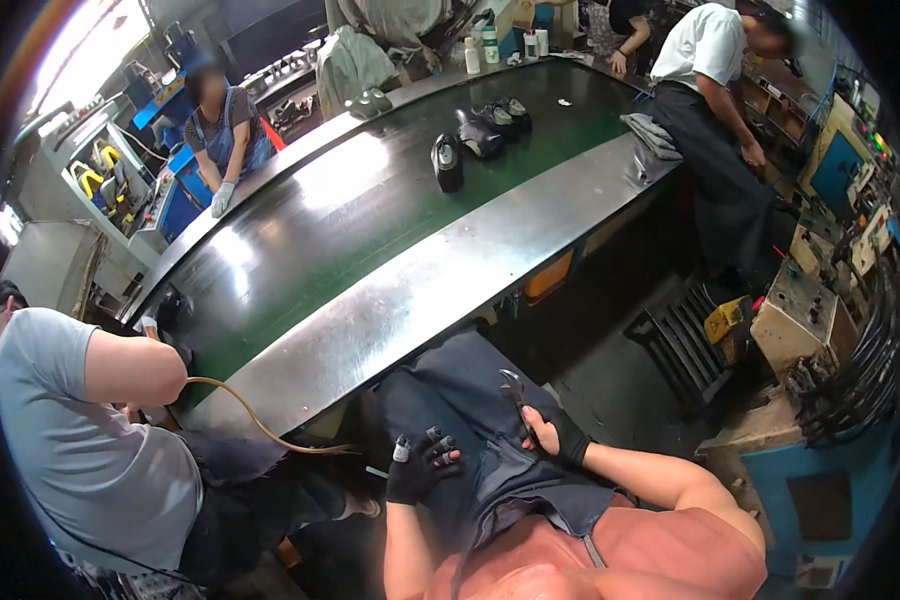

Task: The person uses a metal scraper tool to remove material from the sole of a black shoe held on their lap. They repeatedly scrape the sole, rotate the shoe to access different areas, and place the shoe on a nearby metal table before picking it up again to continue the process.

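Note:
My left hand [423, 465] is in a black fingerless glove with a pale wrap on one finger. It lies over the dark apron [460, 375] on my lap, fingers apart and holding nothing. My right hand [555, 437], gloved likewise, is closed round the handles of metal pincers [516, 390]. Their curved jaws point up and away from me, above the apron. The lower handles are mostly hidden in my palm. Beyond my knees, several dark shoes [480, 133] stand on the green conveyor belt [370, 215], out of reach of both hands.
A metal ledge [370, 325] edges the belt on my side. A co-worker in a grey shirt [90, 430] sits close at left; another in a white shirt [705, 45] stands at right. Across the belt is a person in overalls [232, 130]. Machinery with hoses [850, 390] flanks my right.

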A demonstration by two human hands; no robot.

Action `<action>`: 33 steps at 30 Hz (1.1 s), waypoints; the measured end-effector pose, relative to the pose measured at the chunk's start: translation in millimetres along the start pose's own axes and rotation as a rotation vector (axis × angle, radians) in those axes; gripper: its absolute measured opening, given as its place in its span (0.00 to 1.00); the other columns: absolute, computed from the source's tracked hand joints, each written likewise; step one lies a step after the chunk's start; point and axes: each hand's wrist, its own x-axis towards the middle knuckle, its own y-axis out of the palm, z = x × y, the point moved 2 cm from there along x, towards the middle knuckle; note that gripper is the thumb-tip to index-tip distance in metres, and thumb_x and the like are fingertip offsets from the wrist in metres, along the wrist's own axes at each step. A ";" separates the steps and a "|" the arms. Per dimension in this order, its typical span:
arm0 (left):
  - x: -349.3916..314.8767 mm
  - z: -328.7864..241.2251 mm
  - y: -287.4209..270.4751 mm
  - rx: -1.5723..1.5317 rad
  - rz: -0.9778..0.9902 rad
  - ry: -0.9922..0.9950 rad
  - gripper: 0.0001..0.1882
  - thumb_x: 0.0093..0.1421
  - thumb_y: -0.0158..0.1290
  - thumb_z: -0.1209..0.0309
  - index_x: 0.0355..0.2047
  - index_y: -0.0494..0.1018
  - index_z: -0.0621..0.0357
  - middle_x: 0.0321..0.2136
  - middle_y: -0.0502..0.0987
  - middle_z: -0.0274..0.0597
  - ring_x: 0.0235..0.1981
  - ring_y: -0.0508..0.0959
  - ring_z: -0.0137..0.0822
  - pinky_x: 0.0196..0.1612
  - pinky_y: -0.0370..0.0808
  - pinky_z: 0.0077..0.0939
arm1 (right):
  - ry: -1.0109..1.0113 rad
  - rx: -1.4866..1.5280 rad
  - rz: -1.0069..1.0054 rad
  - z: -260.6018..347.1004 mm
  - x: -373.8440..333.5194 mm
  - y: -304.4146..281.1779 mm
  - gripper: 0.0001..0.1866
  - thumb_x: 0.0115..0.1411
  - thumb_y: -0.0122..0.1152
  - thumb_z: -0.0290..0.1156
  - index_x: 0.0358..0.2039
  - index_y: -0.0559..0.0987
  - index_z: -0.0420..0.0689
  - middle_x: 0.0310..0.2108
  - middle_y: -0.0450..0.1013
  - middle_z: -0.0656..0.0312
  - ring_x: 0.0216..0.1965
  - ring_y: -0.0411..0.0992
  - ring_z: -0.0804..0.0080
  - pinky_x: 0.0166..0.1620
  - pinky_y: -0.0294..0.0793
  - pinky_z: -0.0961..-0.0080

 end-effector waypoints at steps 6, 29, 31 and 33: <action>8.2 4.8 -13.1 -0.017 0.121 -0.035 0.36 0.62 0.39 0.39 0.59 0.63 0.53 0.55 0.69 0.53 0.53 0.71 0.59 0.55 0.64 0.68 | -0.144 -0.223 -0.038 -20.8 5.9 8.5 0.31 0.67 0.38 0.56 0.28 0.76 0.40 0.16 0.73 0.60 0.21 0.72 0.72 0.30 0.70 0.74; 28.4 -47.7 -14.9 -0.300 0.093 -0.002 0.37 0.63 0.34 0.38 0.60 0.62 0.54 0.56 0.67 0.59 0.54 0.68 0.63 0.57 0.60 0.69 | 0.477 -0.081 0.354 -15.2 203.4 13.8 0.29 0.67 0.40 0.50 0.48 0.72 0.34 0.27 0.75 0.48 0.17 0.74 0.65 0.20 0.77 0.71; 25.8 -53.6 -13.4 -0.251 0.078 -0.034 0.37 0.63 0.36 0.39 0.60 0.62 0.54 0.56 0.66 0.60 0.55 0.68 0.62 0.56 0.62 0.67 | 0.460 -0.064 0.344 -23.9 201.2 14.5 0.31 0.66 0.41 0.52 0.48 0.71 0.31 0.27 0.75 0.47 0.17 0.74 0.64 0.21 0.77 0.71; 25.4 -53.2 -13.2 -0.016 -0.093 -0.045 0.43 0.57 0.43 0.36 0.64 0.56 0.51 0.57 0.66 0.57 0.54 0.70 0.60 0.56 0.63 0.66 | 0.496 -0.032 0.311 -36.1 199.8 12.8 0.34 0.66 0.41 0.54 0.47 0.70 0.29 0.26 0.74 0.45 0.18 0.75 0.63 0.21 0.77 0.70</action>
